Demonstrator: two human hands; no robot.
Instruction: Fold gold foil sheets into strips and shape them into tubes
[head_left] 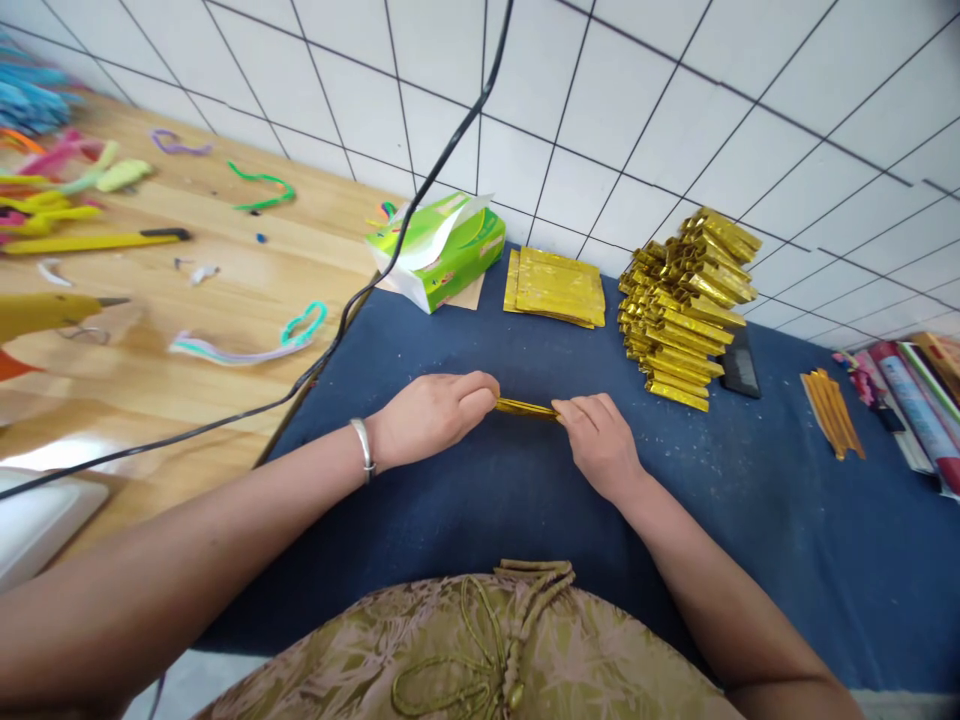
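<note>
A narrow strip of folded gold foil paper (526, 407) stretches between my two hands, just above the dark blue cloth (517, 510). My left hand (439, 415), with a silver bangle at the wrist, pinches its left end. The right end is pinched in the fingers of my right hand (600, 442). Both ends are hidden by my fingers. Beyond my hands lies a flat stack of gold foil sheets (559, 287). To its right rises a pile of folded gold foil pieces (679, 310).
A green tissue box (450, 255) stands behind my left hand. A black cable (442, 160) hangs across the view. Pipe cleaners (259, 345) and a yellow glue gun (52, 315) lie on the wooden table. At right are a dark phone (740, 362), orange-gold strips (832, 412) and books (911, 400).
</note>
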